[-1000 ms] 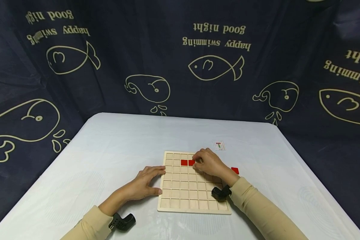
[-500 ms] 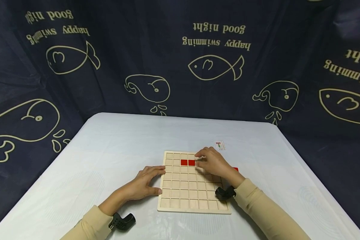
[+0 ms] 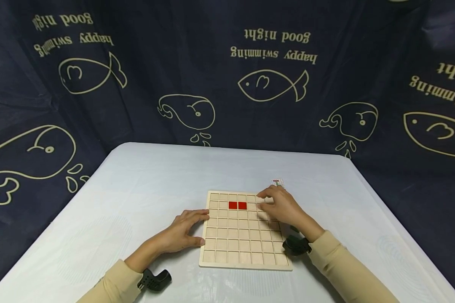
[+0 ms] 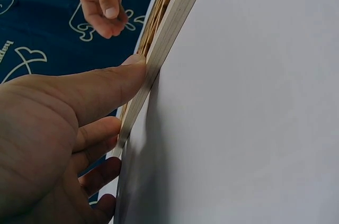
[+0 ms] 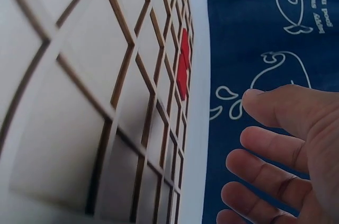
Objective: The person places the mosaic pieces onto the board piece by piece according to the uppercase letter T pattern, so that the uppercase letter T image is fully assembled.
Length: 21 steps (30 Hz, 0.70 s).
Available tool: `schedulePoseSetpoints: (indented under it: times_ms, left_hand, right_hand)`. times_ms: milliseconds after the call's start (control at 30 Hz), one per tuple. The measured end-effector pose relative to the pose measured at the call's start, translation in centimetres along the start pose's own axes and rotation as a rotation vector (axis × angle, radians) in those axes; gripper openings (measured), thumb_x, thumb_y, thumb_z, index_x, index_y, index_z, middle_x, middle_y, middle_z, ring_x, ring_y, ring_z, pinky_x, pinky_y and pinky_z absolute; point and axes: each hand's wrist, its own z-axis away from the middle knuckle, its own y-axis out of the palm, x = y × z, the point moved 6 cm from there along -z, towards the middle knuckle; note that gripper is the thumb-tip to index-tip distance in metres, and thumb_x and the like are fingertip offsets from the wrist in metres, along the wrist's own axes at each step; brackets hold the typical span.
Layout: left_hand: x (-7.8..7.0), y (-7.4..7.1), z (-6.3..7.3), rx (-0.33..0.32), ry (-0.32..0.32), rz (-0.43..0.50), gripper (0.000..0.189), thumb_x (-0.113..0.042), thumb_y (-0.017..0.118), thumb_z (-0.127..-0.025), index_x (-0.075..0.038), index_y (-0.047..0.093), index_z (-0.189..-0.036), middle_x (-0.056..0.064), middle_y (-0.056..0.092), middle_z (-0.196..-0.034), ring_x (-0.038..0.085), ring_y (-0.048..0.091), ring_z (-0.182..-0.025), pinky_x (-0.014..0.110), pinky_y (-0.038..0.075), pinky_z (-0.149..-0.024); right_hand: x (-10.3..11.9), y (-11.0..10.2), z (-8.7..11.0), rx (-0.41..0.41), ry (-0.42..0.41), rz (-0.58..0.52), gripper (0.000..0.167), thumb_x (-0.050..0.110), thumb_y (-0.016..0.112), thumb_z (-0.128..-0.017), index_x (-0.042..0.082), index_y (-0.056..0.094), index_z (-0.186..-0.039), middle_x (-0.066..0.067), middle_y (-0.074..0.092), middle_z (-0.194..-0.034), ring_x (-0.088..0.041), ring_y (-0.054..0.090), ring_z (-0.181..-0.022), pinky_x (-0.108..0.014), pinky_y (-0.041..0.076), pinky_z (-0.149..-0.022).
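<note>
A square wooden grid board [image 3: 233,235] lies on the white table. Two red square tiles [image 3: 237,205] sit side by side in neighbouring cells of its second row from the far edge. My left hand [image 3: 183,230] rests against the board's left edge; the left wrist view has the thumb [image 4: 119,78] touching the rim. Over the board's far right part is my right hand [image 3: 284,206], fingers loosely bent and apart. Nothing shows between those fingers in the right wrist view, where the red tiles [image 5: 183,68] appear beyond several bare cells.
Just past the board's far right corner lies a small printed grid card [image 3: 277,181], partly covered by the right hand. A small dark green shape [image 3: 294,228] shows beside the right wrist, too hidden to identify. A dark blue curtain [image 3: 220,63] hangs behind the table.
My right hand has moved right, away from the two red tiles, which stay in place. A loose red piece right of the board is now hidden by that arm. The left hand has not moved.
</note>
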Motion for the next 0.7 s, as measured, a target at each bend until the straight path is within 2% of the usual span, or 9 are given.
schedulePoseSetpoints:
  times_ms: [433,700]
  left_hand:
    - [0.3,0.0,0.0,-0.01,-0.006,0.003,0.063,-0.029,0.074,-0.079,-0.008,0.05,-0.134,0.005,0.04,-0.149,0.03,0.035,-0.133,0.057,0.024,-0.104]
    - [0.3,0.0,0.1,-0.005,-0.014,0.014,0.063,-0.026,0.074,-0.079,-0.009,0.049,-0.135,0.005,0.038,-0.15,0.029,0.033,-0.134,0.055,0.023,-0.105]
  right_hand:
    - [-1.9,-1.3,1.5,-0.071,0.003,0.039,0.028,0.025,0.067,-0.086,0.011,0.068,-0.111,-0.003,0.064,-0.108,-0.024,0.054,-0.102,-0.044,0.047,-0.081]
    - [-2.9,-1.7,2.1,-0.094,0.01,0.064,0.028,0.026,0.07,-0.084,0.011,0.069,-0.108,-0.002,0.065,-0.102,-0.022,0.055,-0.097,-0.038,0.046,-0.076]
